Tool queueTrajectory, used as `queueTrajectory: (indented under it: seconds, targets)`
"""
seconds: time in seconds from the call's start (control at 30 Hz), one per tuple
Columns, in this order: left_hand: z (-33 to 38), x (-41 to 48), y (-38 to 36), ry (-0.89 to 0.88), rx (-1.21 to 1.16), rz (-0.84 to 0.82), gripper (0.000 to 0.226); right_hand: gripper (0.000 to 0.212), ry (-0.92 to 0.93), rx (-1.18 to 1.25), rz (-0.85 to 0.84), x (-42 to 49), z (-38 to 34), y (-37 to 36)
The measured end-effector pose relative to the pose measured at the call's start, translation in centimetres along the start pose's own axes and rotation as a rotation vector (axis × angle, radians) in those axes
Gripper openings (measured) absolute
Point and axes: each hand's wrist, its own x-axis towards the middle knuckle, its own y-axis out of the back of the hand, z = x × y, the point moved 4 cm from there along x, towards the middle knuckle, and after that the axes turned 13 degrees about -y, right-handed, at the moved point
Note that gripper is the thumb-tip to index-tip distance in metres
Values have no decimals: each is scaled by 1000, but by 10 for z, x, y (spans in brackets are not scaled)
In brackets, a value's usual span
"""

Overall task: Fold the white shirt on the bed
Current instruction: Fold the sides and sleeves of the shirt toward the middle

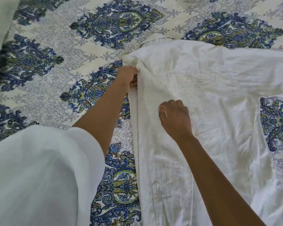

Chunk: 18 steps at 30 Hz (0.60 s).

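**A:** We're over the bed, and the white woven shirt (219, 88) lies spread across the cream bedspread printed with blue and green paisley medallions (44, 88). It fills the right half of the view.

**B:** Its collar end points away from the person. One long shirt sleeve (145, 144) runs down the garment's left edge toward the camera, with the cuff slit (157, 193) near the bottom.

**A:** Look at the left hand (128, 75)! It's up at the shoulder corner, fingers and thumb closed round a bunched fold of the shirt right at the edge.

**B:** The right hand (175, 118) sits nearer, on the body of the shirt just beside that sleeve. Its knuckles are up and its fingers are curled tight.

**A:** It seems to be pinching a bit of cloth, though the fingertips are tucked under and hard to read.

**B:** The fabric creases outward from both hands (plenty of wrinkles there).

**A:** At the far right a patch of bedspread shows through a gap between the shirt's edges.

**B:** A loose white garment sleeve (39, 176) covers the person's left upper arm at the lower left. There's a pale cloth (0, 22) in the top left corner too, but it's too blurred to name.
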Motion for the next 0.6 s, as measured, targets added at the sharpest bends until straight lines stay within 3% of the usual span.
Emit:
queueTrajectory:
  seconds: [0.13,0.2,0.27,0.4,0.6]
  targets:
    - [-3,0,10,58,-94,-2,14,20,45,16,83,-2,-18,-2]
    - [-3,2,13,73,-150,-35,5,32,70,-19,-17,0,-37,-10]
    - [1,7,11,71,-139,-78,16,45,39,-165,-146,5,-54,-25]
    - [19,20,2,7,64,-55,7,24,-36,-211,-132,9,-72,-36]
    - [16,29,14,42,65,-48,4,26,-265,-127,-141,10,-70,-36]
